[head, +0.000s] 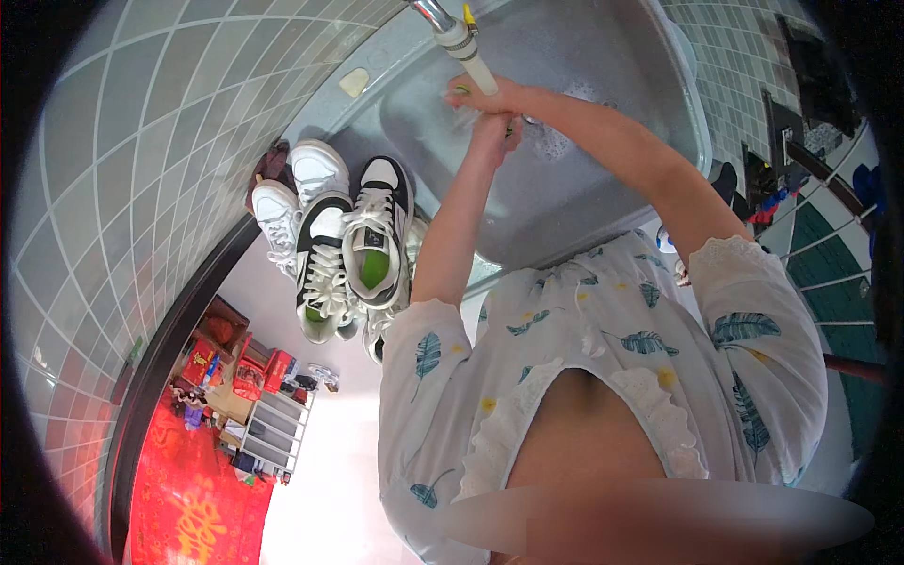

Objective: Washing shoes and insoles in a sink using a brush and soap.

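Just below the white spout of the faucet (466, 46), my right hand (482, 95) is curled, with a bit of a small green item (462, 90) showing at its fingers. My left hand (496, 135) touches it from below, its fingers closed round something with a green edge; whether both hold one item cannot be told. Blurred water shows beside the hands. Around them is the grey sink basin (558, 205), with white suds (554, 141) near the drain. Most of what the hands grip is hidden by the fingers.
Black-and-white sneakers (378, 233) and white sneakers (318, 169) are crowded at the sink's left corner. A pale soap-like piece (354, 82) lies on the sink's rim. The tiled wall (176, 106) bounds the left side. A white rack (272, 431) stands lower left.
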Motion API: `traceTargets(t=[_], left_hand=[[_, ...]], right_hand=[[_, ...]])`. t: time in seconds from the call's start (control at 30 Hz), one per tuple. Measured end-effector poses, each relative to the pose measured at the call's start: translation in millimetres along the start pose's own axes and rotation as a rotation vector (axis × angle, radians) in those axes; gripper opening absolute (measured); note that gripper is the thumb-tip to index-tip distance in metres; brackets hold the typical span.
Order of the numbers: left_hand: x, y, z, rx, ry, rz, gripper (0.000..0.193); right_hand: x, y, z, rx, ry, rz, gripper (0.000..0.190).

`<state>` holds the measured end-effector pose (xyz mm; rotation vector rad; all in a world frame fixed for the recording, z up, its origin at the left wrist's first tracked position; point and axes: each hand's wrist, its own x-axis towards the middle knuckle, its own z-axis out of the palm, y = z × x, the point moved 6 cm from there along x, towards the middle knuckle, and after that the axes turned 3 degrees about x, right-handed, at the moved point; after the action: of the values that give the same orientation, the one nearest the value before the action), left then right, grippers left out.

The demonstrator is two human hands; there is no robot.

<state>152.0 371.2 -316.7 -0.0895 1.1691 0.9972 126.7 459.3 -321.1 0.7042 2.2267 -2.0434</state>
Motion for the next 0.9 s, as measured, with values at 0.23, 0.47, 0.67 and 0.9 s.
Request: traceTargets(t=[0.23,0.47,0.67,0.9], left_hand=[[18,-1,-17,0.584,0.286,0.484,0.020],[-10,22,-7,0.829,0.678,0.661,0.034],[-36,0,-11,-0.262,0.079,0.023,0.034],[-45,-13,6,-0.670,-0.339,-0.006,0.037]], right_hand=[[0,23,7,-0.313,0.254,0.356,0.035],[-4,-2,-11,-0.299,0.376,0.428,0.038],[-34,-16,-20,0.332,-0.240,0.325,0.044],[-44,-55,7,0.544,-0.517,0.235,0.058]])
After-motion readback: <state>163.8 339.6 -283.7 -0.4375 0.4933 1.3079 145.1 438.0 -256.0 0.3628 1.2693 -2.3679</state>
